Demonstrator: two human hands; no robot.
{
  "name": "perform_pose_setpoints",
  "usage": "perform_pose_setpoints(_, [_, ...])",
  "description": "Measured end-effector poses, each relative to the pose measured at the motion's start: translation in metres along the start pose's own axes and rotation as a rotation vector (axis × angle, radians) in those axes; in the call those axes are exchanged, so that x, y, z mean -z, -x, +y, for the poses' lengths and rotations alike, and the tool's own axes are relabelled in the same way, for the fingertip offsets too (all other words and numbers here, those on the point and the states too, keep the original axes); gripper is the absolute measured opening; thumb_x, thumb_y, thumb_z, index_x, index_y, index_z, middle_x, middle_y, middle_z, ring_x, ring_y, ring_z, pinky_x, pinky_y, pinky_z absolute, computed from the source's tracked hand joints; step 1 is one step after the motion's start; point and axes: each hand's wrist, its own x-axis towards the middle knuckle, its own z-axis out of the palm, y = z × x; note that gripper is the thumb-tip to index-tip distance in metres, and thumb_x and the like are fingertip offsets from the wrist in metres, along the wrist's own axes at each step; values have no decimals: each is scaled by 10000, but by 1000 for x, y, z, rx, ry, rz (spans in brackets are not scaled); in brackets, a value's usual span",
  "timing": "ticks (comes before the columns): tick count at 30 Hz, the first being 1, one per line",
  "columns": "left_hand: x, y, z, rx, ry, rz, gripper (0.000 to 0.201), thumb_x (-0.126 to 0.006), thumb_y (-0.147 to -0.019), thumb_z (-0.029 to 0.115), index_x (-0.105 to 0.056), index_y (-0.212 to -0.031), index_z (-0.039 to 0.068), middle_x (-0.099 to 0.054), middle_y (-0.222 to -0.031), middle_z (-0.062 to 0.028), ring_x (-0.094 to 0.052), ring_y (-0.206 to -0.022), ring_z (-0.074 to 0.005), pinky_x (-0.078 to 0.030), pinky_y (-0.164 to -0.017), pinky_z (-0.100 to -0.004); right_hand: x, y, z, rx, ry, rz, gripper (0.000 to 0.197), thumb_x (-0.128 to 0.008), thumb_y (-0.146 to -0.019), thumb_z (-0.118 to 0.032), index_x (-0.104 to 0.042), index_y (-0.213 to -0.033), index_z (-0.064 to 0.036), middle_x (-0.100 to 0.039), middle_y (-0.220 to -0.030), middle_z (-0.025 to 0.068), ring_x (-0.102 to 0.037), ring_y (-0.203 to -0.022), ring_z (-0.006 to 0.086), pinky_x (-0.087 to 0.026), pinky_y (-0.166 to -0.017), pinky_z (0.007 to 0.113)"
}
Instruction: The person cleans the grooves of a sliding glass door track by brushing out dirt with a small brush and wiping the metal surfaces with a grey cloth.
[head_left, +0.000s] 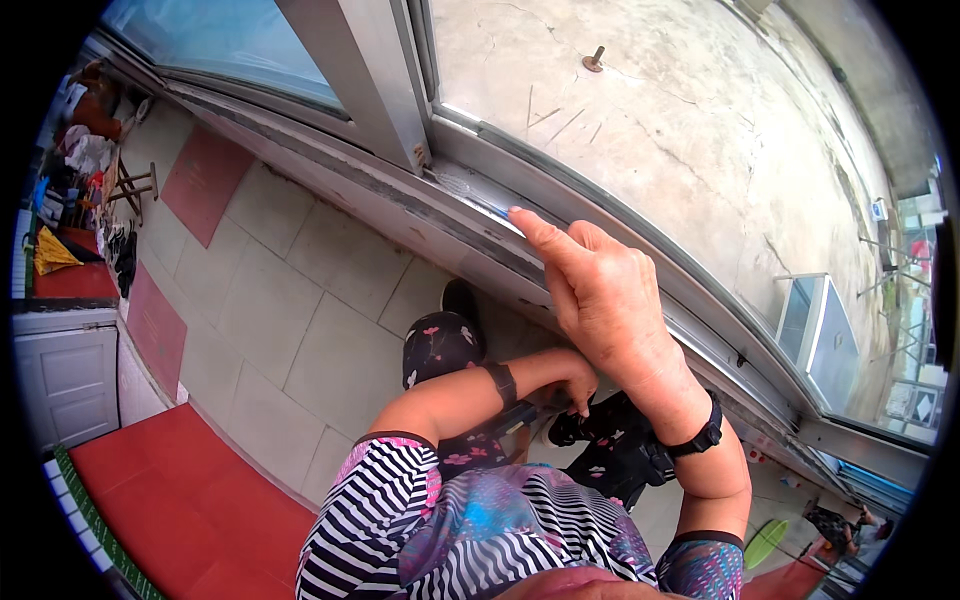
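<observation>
A striped shirt (365, 515) fills the near foreground as the right hand (607, 295), curled narrow with forefinger extended, appears to hold a slim blue tool (501, 211), mostly hidden, at the window track (700, 335). Working the groove looks to be the step in hand, the next move calling for light, even pressure along it. Nearer, the left hand (578, 383) hangs beside patterned trousers (440, 350), its grip impossible to tell; a red surface (190, 500) lies near left.
</observation>
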Motion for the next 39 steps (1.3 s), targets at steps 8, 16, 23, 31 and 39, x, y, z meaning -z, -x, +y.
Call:
perform_pose_setpoints(8, [2, -3, -4, -22, -85, 27, 355, -698, -923, 439, -798, -898, 99, -751, -994, -134, -715, -789, -296, -600, -609, -429, -12, -18, -5, 41, 153, -83, 518, -623, -823, -17, -648, -1313, -181, -559, -750, 127, -615, -619, 342, -491, -546, 453])
perform_pose_setpoints(16, [-2, -8, -7, -66, -170, 22, 357, -697, -925, 435, -797, -894, 95, -752, -988, -132, -716, -788, -295, -600, -593, -429, 3, -13, -1, 70, 270, -143, 565, -620, -768, -12, -670, -1301, -191, -546, -722, 104, -608, -585, 319, -498, -533, 433])
perform_pose_setpoints(23, [6, 11, 12, -12, -159, -4, 358, -695, -927, 432, -797, -895, 90, -756, -936, -95, -714, -758, -284, -583, -579, -426, 27, 11, -2, 30, 338, -190, 614, -642, -752, -14, -642, -1342, -185, -529, -745, 98, -594, -581, 305, -483, -520, 415])
perform_pose_setpoints(31, [-1, -4, 7, -87, -124, 55, 318, -706, -904, 424, -805, -883, 122, -752, -958, -101, -705, -744, -289, -583, -604, -430, 51, 33, -5, -26, 398, -219, 667, -661, -730, -12, -622, -1369, -197, -472, -729, 83, -560, -549, 273, -475, -510, 398])
perform_pose_setpoints(39, [-8, -8, -1, -139, -161, 94, 327, -701, -903, 438, -808, -870, 131, -757, -939, -91, -707, -733, -284, -579, -623, -428, 55, 40, 6, -38, 296, -170, 613, -651, -773, 41, -636, -1338, -197, -453, -700, 86, -533, -538, 289, -443, -501, 425])
